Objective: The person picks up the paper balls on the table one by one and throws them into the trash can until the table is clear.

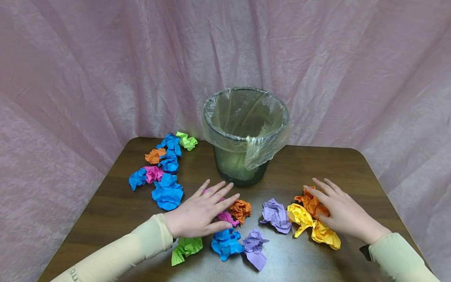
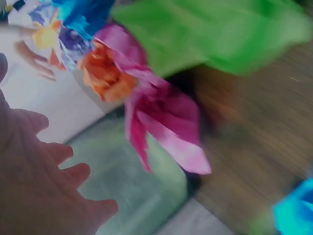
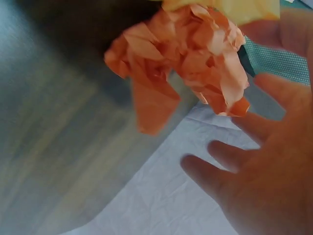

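Observation:
My left hand (image 1: 202, 211) is spread palm down over crumpled pink paper (image 2: 164, 112), fingers straight and holding nothing. Close to it lie an orange paper ball (image 1: 240, 210), a blue one (image 1: 226, 243) and a green one (image 1: 187, 249). On the right, my right hand (image 1: 343, 213) hovers with extended fingers beside a crumpled orange paper (image 3: 195, 58), partly covering it in the head view. Two yellow paper balls (image 1: 300, 219) sit against that orange one. Purple crumpled papers (image 1: 276, 216) lie between the hands. Whether either hand touches paper, I cannot tell.
A mesh wastebasket (image 1: 243, 164) with a clear plastic liner (image 1: 264, 150) over its rim stands at the back middle of the brown table (image 1: 338, 164). Several blue paper balls (image 1: 167, 192), with orange, pink and green ones, lie at the left. A pink curtain (image 1: 317, 70) hangs behind.

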`<state>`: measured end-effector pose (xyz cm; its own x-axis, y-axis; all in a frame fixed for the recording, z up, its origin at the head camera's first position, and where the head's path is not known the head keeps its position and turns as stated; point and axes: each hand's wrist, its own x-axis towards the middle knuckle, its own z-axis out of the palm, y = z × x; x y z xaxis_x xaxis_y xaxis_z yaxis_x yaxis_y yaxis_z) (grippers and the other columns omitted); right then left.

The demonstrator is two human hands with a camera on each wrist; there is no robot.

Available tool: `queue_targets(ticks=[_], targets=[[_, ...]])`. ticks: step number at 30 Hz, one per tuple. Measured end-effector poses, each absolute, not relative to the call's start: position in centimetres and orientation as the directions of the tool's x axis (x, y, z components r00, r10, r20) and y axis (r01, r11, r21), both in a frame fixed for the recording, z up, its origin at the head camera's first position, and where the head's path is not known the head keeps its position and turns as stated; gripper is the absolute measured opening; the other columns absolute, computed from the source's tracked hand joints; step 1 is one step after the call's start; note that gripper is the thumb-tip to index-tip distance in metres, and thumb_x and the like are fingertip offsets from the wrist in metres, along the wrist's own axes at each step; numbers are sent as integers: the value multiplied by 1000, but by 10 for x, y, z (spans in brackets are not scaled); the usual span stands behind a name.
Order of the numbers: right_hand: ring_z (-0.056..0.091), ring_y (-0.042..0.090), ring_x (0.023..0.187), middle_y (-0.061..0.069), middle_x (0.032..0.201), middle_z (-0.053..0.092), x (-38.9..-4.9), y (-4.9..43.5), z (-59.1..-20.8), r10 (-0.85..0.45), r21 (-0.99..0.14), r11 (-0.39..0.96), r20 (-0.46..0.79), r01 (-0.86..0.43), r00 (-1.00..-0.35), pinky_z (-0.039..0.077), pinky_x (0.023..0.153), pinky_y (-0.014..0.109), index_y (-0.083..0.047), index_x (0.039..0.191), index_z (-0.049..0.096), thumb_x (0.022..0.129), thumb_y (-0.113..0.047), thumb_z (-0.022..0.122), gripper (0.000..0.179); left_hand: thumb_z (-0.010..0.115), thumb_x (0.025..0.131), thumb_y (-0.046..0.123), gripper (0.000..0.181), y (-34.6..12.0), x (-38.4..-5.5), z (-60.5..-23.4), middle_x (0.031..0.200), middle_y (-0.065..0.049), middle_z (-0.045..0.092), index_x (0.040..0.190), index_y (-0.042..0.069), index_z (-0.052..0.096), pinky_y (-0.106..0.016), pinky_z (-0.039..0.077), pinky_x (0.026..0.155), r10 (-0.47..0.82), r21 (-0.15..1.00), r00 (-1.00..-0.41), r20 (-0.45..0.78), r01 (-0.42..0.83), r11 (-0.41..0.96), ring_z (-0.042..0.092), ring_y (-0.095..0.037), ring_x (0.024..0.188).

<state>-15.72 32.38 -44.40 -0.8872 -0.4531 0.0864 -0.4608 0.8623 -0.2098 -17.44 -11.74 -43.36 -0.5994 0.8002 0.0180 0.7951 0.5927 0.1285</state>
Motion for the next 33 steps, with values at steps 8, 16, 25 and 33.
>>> queue_targets(ticks=[8, 16, 25, 33], targets=[[33, 57, 139, 23, 158, 37, -173, 316, -439, -493, -207, 856, -56, -473, -868, 45, 99, 67, -17, 152, 52, 78, -6, 78, 79, 29, 101, 73, 78, -79, -175, -430, 172, -1, 6, 165, 30, 20, -61, 6, 122, 864, 94, -503, -19, 860, 502, 4, -26, 157], [45, 55, 132, 26, 154, 42, -186, 305, -438, -507, -202, 857, -163, -474, -846, 47, 96, 67, -19, 141, 64, 85, -18, 82, 59, 21, 100, 74, 78, -42, -171, -429, 172, 0, 2, 166, 31, 16, -58, 4, 123, 900, 85, -432, -59, 896, 436, -1, -22, 157], [63, 36, 111, 12, 129, 61, -193, 304, -447, -553, -200, 826, -112, -527, -826, 54, 90, 55, -19, 116, 74, 86, -14, 81, 31, 21, 101, 73, 78, -28, -168, -428, 172, -1, 6, 166, 31, 19, -56, 4, 123, 913, 51, -406, -44, 912, 408, 0, -20, 157], [57, 17, 88, -5, 103, 60, -193, 301, -448, -554, -183, 823, -46, -538, -831, 55, 78, 41, -22, 99, 72, 86, -11, 81, 19, 19, 100, 74, 78, -29, -168, -431, 172, 0, 5, 166, 32, 17, -55, 3, 123, 909, 75, -413, -57, 906, 416, 0, -20, 157]])
